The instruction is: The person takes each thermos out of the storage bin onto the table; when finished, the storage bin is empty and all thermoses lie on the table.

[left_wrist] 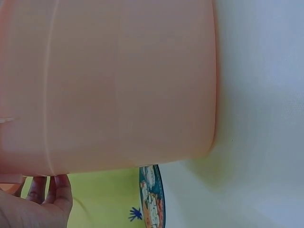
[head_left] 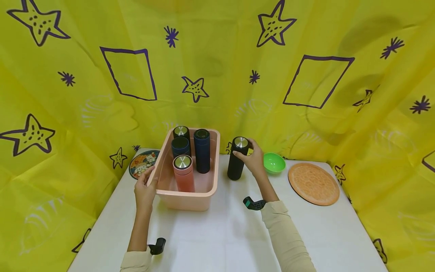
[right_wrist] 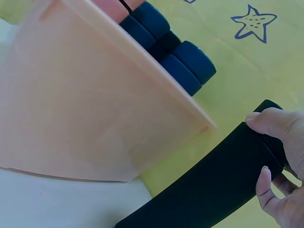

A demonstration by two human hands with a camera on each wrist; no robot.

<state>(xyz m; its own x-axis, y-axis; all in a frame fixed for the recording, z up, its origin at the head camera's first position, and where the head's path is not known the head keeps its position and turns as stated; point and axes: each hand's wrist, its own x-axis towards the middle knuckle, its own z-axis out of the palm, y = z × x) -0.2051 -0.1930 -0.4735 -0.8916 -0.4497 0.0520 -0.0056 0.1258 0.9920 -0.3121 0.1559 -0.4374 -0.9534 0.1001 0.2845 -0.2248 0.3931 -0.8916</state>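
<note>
A pink plastic tub (head_left: 187, 203) stands left of centre on the white table. My left hand (head_left: 145, 193) grips its left rim, with the fingers over the edge; in the left wrist view that hand (left_wrist: 40, 206) shows at the tub's corner. Several flasks stand upright inside: a pink flask (head_left: 185, 180) in front, a tall dark blue flask (head_left: 202, 153) on the right, another dark blue flask (head_left: 180, 146) and a black flask (head_left: 181, 131) behind. To the right of the tub, my right hand (head_left: 255, 160) holds a black flask (head_left: 235, 167) with a silver-topped lid, thumb and fingers around its upper end.
A green bowl (head_left: 274, 163) sits just right of the right hand. Farther right lies a round orange-brown mat (head_left: 314, 184). A patterned round plate (head_left: 137, 166) is partly hidden behind the tub's left side. Yellow printed curtain (head_left: 221, 56) encloses the table's back and sides.
</note>
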